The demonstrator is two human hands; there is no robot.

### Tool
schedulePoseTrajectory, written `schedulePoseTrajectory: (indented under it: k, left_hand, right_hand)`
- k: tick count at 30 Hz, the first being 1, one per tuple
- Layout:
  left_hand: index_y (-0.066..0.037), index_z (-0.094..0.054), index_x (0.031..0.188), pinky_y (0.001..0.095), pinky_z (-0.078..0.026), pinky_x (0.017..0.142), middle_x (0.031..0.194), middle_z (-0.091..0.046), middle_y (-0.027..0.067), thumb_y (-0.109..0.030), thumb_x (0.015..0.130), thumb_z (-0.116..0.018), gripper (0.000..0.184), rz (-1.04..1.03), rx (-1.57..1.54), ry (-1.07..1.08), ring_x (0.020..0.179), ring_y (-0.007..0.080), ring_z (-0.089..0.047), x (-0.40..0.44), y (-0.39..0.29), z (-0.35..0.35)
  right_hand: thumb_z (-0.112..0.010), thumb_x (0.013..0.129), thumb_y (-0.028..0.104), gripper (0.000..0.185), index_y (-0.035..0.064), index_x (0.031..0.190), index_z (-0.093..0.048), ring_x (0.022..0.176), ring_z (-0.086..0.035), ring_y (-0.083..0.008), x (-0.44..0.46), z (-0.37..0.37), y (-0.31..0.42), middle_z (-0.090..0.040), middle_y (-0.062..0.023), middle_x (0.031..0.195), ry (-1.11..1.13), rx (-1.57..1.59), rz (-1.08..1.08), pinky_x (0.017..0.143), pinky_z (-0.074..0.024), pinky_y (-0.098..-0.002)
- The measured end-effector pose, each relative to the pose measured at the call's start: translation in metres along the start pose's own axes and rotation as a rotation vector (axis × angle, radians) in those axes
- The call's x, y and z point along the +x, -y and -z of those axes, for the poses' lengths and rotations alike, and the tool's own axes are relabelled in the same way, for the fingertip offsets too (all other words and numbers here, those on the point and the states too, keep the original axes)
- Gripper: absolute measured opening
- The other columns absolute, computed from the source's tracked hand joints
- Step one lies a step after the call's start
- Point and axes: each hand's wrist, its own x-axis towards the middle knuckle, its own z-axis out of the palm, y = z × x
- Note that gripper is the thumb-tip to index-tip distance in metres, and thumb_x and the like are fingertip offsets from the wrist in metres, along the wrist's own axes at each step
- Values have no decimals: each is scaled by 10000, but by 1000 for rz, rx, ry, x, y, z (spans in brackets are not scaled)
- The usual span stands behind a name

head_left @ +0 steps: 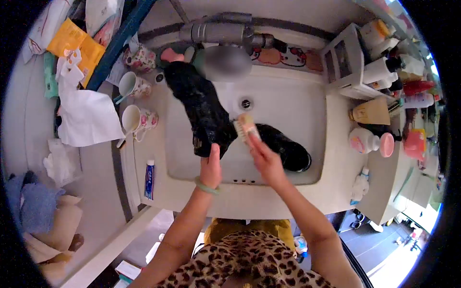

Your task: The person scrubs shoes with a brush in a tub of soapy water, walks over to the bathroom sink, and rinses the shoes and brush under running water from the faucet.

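Observation:
A long black boot (pixel 198 103) slants over the left part of the white sink (pixel 307 103), its far end reaching the back rim. Its near end is in my left hand (pixel 210 170), thumb on top and the other fingers hidden. My right hand (pixel 265 157) is closed around a wooden scrub brush (pixel 247 126), whose pale bristles face the boot's right side. Whether the bristles touch it I cannot tell. A second black boot (pixel 284 148) lies in the sink behind and to the right of the brush. The drain (pixel 246 103) shows between the boots, towards the back.
Left of the sink stand floral cups (pixel 132 118) and a blue toothpaste tube (pixel 150 180). A grey faucet (pixel 216 33) runs along the back. On the right counter are a white organiser (pixel 342 60), a pink-labelled bottle (pixel 363 140) and a white bottle (pixel 360 186).

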Motion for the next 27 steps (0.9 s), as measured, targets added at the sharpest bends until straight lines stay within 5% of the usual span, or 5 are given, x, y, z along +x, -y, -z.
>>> schedulePoseTrajectory:
  k: [3, 7, 10, 18, 27]
  left_hand:
    - [74, -391, 1241, 349, -367, 923, 1190, -494, 80, -509, 922, -330, 667, 345, 147, -181, 1069, 193, -449, -2, -44, -19]
    - [2, -444, 1235, 269, -356, 925, 1202, -484, 39, -367, 920, -458, 486, 142, -90, -48, 1080, 124, -451, 3, -38, -15]
    - [0, -531, 1147, 255, -393, 845, 1074, -562, 9, -371, 902, -498, 446, 85, 89, -98, 968, 88, -490, 3, -37, -14]
    - [-6, -619, 967, 217, -421, 623, 862, -607, -28, -171, 833, -629, 213, 259, 35, 11, 705, 44, -511, 3, -51, -10]
    - [38, -595, 704, 253, -380, 489, 570, -563, 43, -206, 801, -649, 267, 165, 584, 124, 513, 86, -468, -3, -47, 14]
  right_hand:
    - [-553, 865, 104, 439, 152, 1290, -455, 796, -647, -174, 13, 19, 48, -636, -129, 1012, 36, -75, 10, 677, -490, -274]
    - [-553, 854, 116, 436, 194, 1274, -465, 721, -635, -288, 30, 0, 48, -637, -119, 983, 71, -186, 463, 650, -509, -337]
    - [-550, 854, 54, 434, 166, 1268, -485, 871, -625, -191, 20, 31, 22, -626, -129, 1047, 182, -565, 17, 781, -466, -261]
    - [-575, 812, 63, 454, 196, 1242, -513, 748, -631, -274, 29, 31, 57, -631, -128, 938, 229, -560, 424, 709, -498, -308]
    - [-549, 851, 115, 492, 257, 1306, -428, 711, -606, -341, 33, 49, 44, -622, -178, 901, 237, -547, 254, 679, -501, -366]
